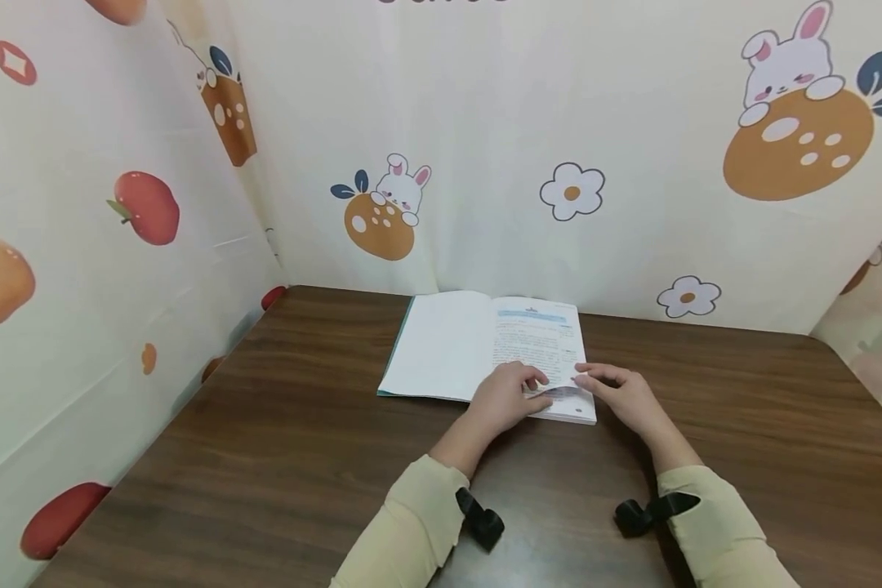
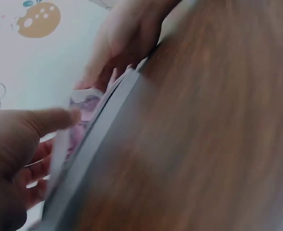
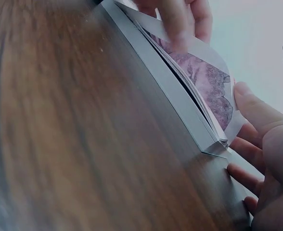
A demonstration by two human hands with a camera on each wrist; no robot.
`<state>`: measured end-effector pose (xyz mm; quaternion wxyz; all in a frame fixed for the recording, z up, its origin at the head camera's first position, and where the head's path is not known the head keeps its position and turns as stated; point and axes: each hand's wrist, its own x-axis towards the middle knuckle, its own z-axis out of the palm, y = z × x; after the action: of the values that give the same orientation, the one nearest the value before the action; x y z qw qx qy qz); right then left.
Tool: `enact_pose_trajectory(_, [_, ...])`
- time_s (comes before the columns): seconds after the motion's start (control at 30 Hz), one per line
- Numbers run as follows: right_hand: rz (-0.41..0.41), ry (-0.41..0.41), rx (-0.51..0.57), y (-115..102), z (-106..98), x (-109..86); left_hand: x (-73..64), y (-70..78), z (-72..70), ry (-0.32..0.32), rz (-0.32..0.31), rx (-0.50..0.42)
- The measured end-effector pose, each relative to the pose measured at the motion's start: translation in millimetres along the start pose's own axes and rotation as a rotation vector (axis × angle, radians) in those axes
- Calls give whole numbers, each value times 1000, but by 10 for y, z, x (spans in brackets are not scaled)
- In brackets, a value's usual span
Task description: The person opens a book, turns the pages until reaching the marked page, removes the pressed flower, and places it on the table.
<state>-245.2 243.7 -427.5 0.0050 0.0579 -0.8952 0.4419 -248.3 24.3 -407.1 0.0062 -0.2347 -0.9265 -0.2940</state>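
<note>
An open book (image 1: 441,343) lies on the table, its left side blank white and its right page (image 1: 529,339) printed with text under a blue band. The lower right part of that page curls up, showing a pinkish-purple picture (image 3: 204,82) on its underside. My left hand (image 1: 503,400) is at the book's bottom edge, thumb under the lifted page and fingers over it. At the right edge, my right hand (image 1: 625,400) pinches the page's corner between thumb and forefinger. The remaining pages (image 3: 160,91) lie flat beneath in a stack.
The brown wood-grain table (image 1: 279,441) extends around the book. Behind it hangs a pale curtain (image 1: 485,229) with rabbits, fruit and flowers, and another printed sheet (image 1: 81,286) stands along the left. Black straps (image 1: 654,514) circle both cream sleeves (image 1: 419,523).
</note>
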Motion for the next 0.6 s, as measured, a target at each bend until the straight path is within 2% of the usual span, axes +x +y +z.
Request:
enact_pose_trajectory(0.1, [15, 6, 16, -15, -19, 4, 7, 9, 44, 65, -18, -6])
enact_pose_trajectory(0.33, [48, 67, 158, -36, -43, 8, -1, -1, 52, 244, -47, -90])
enact_pose_trajectory(0.43, [42, 52, 136, -29, -42, 6, 9, -9, -19, 342, -31, -151])
enact_pose_trajectory(0.6, [35, 29, 110, 3, -18, 2, 11, -24, -283, 500, 21, -266])
